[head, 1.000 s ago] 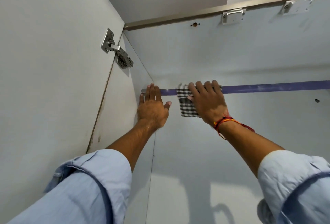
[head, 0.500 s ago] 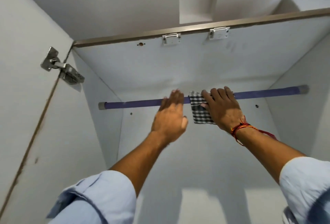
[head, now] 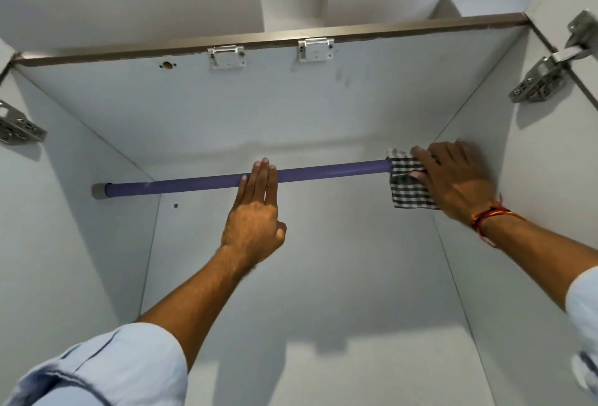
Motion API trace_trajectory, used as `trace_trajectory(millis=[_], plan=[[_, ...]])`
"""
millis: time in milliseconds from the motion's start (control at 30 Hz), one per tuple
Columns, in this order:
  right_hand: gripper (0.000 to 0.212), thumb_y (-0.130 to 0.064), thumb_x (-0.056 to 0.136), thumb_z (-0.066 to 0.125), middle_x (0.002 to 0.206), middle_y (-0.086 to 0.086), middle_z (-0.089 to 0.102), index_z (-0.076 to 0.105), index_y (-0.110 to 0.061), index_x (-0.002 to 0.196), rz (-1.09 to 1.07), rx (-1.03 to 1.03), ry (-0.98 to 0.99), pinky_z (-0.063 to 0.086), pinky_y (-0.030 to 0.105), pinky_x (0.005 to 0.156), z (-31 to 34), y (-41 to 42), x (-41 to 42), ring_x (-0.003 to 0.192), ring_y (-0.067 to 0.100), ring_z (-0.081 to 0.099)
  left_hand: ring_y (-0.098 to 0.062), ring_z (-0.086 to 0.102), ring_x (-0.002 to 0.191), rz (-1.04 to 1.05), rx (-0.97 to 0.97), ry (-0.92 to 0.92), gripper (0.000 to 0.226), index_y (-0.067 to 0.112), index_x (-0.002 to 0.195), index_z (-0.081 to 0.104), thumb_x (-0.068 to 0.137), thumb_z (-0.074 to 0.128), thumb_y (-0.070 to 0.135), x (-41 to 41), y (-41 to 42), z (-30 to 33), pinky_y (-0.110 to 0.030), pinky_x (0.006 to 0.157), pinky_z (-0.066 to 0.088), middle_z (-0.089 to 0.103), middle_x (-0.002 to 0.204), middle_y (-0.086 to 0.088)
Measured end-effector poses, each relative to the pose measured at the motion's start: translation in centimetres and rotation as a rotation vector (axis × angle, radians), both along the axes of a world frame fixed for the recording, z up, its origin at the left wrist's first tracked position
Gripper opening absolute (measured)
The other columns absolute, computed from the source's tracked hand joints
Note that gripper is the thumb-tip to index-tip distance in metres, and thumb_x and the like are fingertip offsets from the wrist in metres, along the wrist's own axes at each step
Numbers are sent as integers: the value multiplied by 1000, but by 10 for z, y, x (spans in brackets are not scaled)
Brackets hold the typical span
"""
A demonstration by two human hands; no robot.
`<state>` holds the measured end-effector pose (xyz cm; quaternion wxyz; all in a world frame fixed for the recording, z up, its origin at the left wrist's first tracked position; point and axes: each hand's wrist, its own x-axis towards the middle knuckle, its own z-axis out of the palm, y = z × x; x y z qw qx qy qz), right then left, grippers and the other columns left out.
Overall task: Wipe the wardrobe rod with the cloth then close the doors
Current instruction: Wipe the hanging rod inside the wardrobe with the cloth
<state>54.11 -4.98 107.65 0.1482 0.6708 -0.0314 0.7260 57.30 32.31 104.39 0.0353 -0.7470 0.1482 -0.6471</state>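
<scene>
**Cloth at the right end of the wardrobe rod**

At the far left edge a metal door hinge (head: 17, 128) sits on the left side panel. Just inward, a grey end socket (head: 98, 191) fixes the purple wardrobe rod (head: 200, 182) to that panel, and the rod runs across the white interior towards the right wall. A small hole (head: 175, 205) shows in the back panel below the rod's left part.

Near the rod's middle, the left hand (head: 255, 211) reaches up with its fingers straight and pressed together, their tips lying over the rod; the thumb is tucked at the side, and the hand grips nothing. A light blue sleeve (head: 106, 370) covers the upper arm.

Above, two white catches (head: 226, 56) sit under the brown front edge of the top panel.

At the rod's right end, the black-and-white checked cloth (head: 407, 188) is draped over the rod, close to the right side panel. The right hand (head: 453, 179) presses it onto the rod, fingers curled over the top. A red thread bracelet (head: 485, 216) circles that wrist. Another hinge (head: 547, 72) shows at upper right.
</scene>
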Motion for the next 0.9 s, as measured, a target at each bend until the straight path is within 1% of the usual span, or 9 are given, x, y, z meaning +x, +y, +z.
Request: trace_trajectory(millis=[200, 400, 567, 633, 733, 800, 833, 867, 900], plan=[[47, -41, 105, 28, 125, 16, 54, 48, -19, 142, 62, 60, -58, 26, 59, 118, -4, 15, 15, 117, 40, 49, -26, -21, 153, -29, 3, 17, 110, 5, 155, -17, 84, 60, 38, -1, -2, 2, -41, 125, -9, -21, 166, -11], [41, -42, 103, 35, 119, 15, 61, 51, -25, 136, 124, -20, -17, 33, 59, 113, 6, 109, 29, 108, 39, 56, -25, -23, 153, -55, 4, 55, 109, 6, 155, -17, 83, 61, 33, -4, -2, 3, -39, 124, -12, -22, 166, -10], [41, -43, 106, 32, 119, 8, 66, 57, -25, 133, 247, -103, 5, 36, 57, 110, 3, 163, 24, 108, 38, 59, -24, -26, 152, -77, -7, 117, 108, 9, 154, -20, 83, 60, 22, -12, -2, 4, -41, 125, -11, -27, 165, -7], [42, -42, 106, 32, 125, 4, 68, 59, -25, 133, 331, -111, 20, 34, 55, 112, 3, 167, 16, 113, 34, 61, -23, -27, 151, -70, -5, 145, 106, 9, 154, -22, 85, 58, 21, -17, -2, 6, -41, 125, -11, -29, 164, -7], [46, -42, 107, 31, 148, 3, 59, 52, -25, 145, 336, -147, 38, 30, 53, 121, -8, 158, 10, 136, 31, 53, -23, -27, 151, -85, -20, 165, 99, 9, 154, -22, 89, 52, 23, -25, -1, 5, -41, 126, -7, -30, 163, -8], [50, -43, 109, 27, 154, 4, 53, 50, -22, 148, 296, -166, 32, 31, 54, 123, -27, 149, 5, 143, 31, 49, -25, -14, 155, -161, -42, 75, 86, 5, 157, -7, 92, 47, 23, -32, -3, -8, -39, 127, -1, -15, 167, -12], [52, -44, 109, 25, 154, 5, 54, 51, -21, 148, 298, -160, 23, 33, 55, 121, -38, 145, 4, 142, 32, 49, -28, 3, 156, -218, -39, 14, 73, 2, 157, 12, 95, 45, 23, -36, -7, -16, -37, 127, 8, 5, 168, -16], [52, -42, 109, 25, 153, 5, 55, 51, -20, 148, 324, -150, 19, 35, 55, 120, -51, 143, 1, 140, 32, 51, -31, 28, 149, -306, -47, 8, 56, 0, 147, 39, 98, 43, 26, -43, -15, -27, -36, 123, 23, 37, 157, -20], [49, -40, 109, 29, 152, 5, 56, 51, -20, 148, 356, -143, 17, 36, 55, 119, -65, 143, -2, 139, 32, 52, -27, 53, 128, -447, -71, 60, 41, 5, 122, 62, 100, 41, 33, -52, -23, -37, -33, 109, 39, 63, 129, -16]])
